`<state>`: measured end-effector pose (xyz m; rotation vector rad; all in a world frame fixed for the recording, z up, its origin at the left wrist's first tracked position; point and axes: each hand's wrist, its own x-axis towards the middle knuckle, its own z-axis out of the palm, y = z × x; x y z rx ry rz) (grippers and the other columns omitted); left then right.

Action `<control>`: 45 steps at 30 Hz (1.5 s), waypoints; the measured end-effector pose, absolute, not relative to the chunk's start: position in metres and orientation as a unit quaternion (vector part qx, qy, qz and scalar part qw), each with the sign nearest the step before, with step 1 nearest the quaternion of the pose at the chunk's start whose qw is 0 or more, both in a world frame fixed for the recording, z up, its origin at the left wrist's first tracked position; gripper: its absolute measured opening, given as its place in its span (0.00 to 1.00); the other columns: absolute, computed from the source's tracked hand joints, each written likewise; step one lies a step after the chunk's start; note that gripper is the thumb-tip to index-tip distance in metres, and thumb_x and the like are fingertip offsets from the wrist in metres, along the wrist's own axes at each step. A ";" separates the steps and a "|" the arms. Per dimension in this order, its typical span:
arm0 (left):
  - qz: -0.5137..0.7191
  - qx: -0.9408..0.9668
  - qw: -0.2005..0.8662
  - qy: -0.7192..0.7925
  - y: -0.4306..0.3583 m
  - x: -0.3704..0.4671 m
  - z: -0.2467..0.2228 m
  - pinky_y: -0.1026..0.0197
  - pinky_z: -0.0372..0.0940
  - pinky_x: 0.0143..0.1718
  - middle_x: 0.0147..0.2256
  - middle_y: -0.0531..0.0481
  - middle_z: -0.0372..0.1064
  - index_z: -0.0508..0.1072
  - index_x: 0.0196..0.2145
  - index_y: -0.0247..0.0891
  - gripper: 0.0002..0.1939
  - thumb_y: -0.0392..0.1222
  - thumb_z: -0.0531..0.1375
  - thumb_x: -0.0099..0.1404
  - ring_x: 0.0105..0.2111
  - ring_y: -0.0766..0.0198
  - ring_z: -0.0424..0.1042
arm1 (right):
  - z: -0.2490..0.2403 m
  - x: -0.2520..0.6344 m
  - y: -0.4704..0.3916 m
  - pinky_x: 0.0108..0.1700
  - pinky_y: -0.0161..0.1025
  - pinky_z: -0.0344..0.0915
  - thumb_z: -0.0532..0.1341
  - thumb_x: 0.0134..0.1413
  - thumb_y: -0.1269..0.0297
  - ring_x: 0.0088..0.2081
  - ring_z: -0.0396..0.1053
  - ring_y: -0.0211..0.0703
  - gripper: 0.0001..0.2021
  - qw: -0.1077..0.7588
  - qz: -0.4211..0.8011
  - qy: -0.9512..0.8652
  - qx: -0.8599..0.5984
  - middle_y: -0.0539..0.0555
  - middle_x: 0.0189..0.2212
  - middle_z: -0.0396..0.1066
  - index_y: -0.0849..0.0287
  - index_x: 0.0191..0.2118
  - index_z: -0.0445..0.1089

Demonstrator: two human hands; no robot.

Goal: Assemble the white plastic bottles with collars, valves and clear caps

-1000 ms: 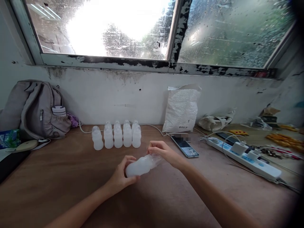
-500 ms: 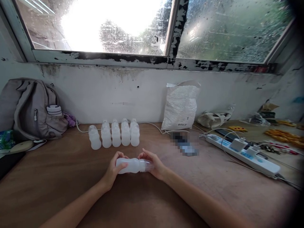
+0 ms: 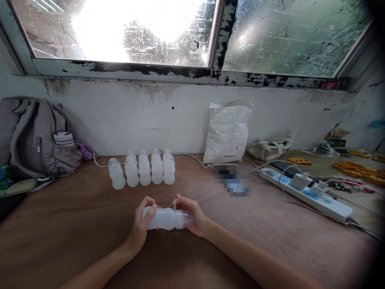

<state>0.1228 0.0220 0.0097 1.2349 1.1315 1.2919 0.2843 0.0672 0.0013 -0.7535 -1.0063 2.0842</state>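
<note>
A frosted white bottle (image 3: 164, 218) with a clear cap lies sideways between my hands, above the brown table (image 3: 90, 224). My left hand (image 3: 142, 220) is wrapped round its base end, thumb on top. At the capped end, my right hand (image 3: 192, 216) holds the clear cap (image 3: 184, 219), its fingers partly hidden behind it. Beyond my hands, several similar bottles (image 3: 144, 168) stand upright in a row; the leftmost one (image 3: 116, 174) is slightly nearer and tilted in view.
A grey backpack (image 3: 39, 136) sits at the far left. Against the wall leans a white plastic package (image 3: 227, 132), with a blurred flat object (image 3: 233, 180) before it. A power strip (image 3: 306, 194) with plugs and cables runs along the right, near yellow parts (image 3: 357, 171).
Both hands and the held bottle have moved slightly nearer and left. The view has shifted a little. My hands still hold the bottle.
</note>
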 end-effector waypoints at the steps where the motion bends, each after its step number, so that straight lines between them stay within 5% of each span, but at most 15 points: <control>1: 0.532 0.510 0.483 0.473 0.021 0.123 0.009 0.68 0.59 0.16 0.27 0.52 0.62 0.57 0.27 0.38 0.14 0.52 0.51 0.57 0.24 0.65 0.64 | 0.002 0.284 0.067 0.22 0.31 0.55 0.54 0.45 0.49 0.23 0.58 0.34 0.18 0.350 0.802 -0.387 -0.292 0.50 0.24 0.60 0.62 0.22 0.60; 13: 0.589 0.550 0.312 0.503 0.003 0.127 -0.001 0.64 0.57 0.30 0.26 0.52 0.65 0.61 0.26 0.38 0.10 0.45 0.48 0.60 0.28 0.63 0.64 | 0.012 0.280 0.050 0.26 0.31 0.53 0.55 0.44 0.55 0.25 0.56 0.34 0.15 0.379 0.753 -0.449 -0.297 0.51 0.22 0.58 0.62 0.18 0.60; 38: 0.626 0.574 0.264 0.458 -0.004 0.130 -0.008 0.60 0.57 0.36 0.30 0.51 0.63 0.59 0.29 0.38 0.09 0.45 0.47 0.61 0.32 0.62 0.64 | 0.041 0.288 0.051 0.21 0.31 0.43 0.55 0.47 0.60 0.20 0.49 0.31 0.12 0.298 0.684 -0.581 -0.323 0.47 0.18 0.52 0.62 0.20 0.59; 45: 0.462 0.578 0.444 0.506 0.012 0.133 -0.001 0.69 0.55 0.17 0.27 0.53 0.61 0.61 0.33 0.38 0.14 0.51 0.45 0.62 0.21 0.69 0.63 | 0.040 0.298 0.072 0.22 0.32 0.46 0.56 0.44 0.62 0.19 0.53 0.31 0.12 0.362 0.605 -0.554 -0.443 0.47 0.16 0.57 0.63 0.17 0.60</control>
